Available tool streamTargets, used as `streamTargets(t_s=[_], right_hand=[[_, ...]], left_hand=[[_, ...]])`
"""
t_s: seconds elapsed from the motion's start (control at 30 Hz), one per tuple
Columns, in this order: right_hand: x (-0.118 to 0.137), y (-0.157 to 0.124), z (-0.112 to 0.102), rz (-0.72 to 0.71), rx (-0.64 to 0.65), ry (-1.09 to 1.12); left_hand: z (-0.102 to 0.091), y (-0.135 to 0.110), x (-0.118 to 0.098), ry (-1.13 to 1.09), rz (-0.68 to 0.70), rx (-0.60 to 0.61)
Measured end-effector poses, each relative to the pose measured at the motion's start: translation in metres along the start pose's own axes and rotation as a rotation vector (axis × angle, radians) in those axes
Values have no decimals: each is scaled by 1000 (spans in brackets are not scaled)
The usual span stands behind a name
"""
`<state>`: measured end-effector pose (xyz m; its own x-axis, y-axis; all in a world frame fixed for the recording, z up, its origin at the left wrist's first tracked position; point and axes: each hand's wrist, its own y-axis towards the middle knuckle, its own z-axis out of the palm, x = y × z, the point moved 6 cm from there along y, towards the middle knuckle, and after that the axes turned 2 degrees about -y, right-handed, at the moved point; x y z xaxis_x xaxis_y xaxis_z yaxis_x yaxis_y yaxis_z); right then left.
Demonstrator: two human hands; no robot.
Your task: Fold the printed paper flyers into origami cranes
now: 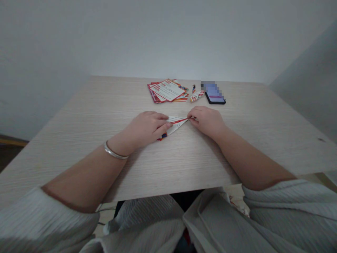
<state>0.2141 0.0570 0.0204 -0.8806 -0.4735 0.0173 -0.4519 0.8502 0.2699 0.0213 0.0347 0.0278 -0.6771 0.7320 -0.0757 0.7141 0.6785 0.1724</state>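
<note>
A folded piece of printed paper [177, 122] lies on the table in front of me, narrowing to a point at its right end. White with red print shows on it, and a dark blue and red corner sticks out below my left hand. My left hand [147, 128] covers the paper's left part and holds it against the table with thumb and fingers. With thumb and fingertips closed together, my right hand [206, 120] pinches the pointed right tip. The part of the paper beneath my left palm is hidden.
Behind my hands a stack of red and white printed sheets [168, 90] lies fanned out. Small folded paper pieces [197, 96] sit to its right, beside a phone [214, 93] with a lit, partly blurred screen. The light wooden table [105, 102] meets a wall at the back.
</note>
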Motion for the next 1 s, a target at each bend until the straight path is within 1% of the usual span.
streamTargets(t_s=[0.17,0.4,0.57,0.7,0.77,0.87,0.93,1.0], right_hand=[[4,0,2,-35,-3,-8],[10,2,5,-61,18,32],[13,4,9,-92,46,83],[14,4,10,-102,47,100],[15,3,10,-110,37,107],[17,3,6,-114,-9,117],[18,3,4,-123,-22,130],[21,3,4,-135,-7,146]], left_hand=[[1,-1,-5,37,82,17],[3,-3,-7,-7,151,39],[6,-1,-7,0,129,48],[5,-1,-9,40,146,36],[5,-1,-10,56,153,38],[6,-2,-10,95,152,51],[7,-1,-10,134,131,59],[7,0,-11,158,92,59]])
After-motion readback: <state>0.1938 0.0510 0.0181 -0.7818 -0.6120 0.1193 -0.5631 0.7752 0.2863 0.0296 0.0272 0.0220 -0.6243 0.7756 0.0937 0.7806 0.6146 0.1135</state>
